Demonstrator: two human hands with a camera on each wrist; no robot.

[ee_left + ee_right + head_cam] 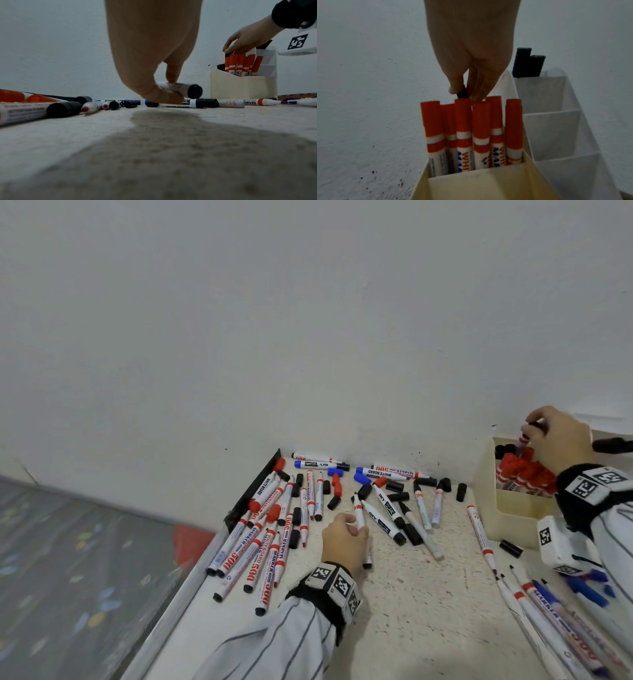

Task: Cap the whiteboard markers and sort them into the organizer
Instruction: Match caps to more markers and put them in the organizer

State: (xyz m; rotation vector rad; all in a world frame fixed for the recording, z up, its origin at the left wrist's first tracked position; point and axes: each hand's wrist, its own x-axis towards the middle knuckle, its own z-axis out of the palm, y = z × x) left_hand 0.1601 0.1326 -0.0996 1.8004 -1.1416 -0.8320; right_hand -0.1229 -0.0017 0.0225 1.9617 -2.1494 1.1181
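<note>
Sorting step, by my read. My right hand [471, 75] pinches a black-ended marker [462, 93] above the red markers [464, 128] in the organizer [513, 515]; it needs lowering and release. My left hand [344, 539] grips another marker [359, 513] over the table [411, 594]; it needs capping.

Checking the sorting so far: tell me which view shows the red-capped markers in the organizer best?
Right wrist: the red-capped markers stand upright, filling the frame. Head view shows them small beside the right hand; left wrist, distant.
</note>
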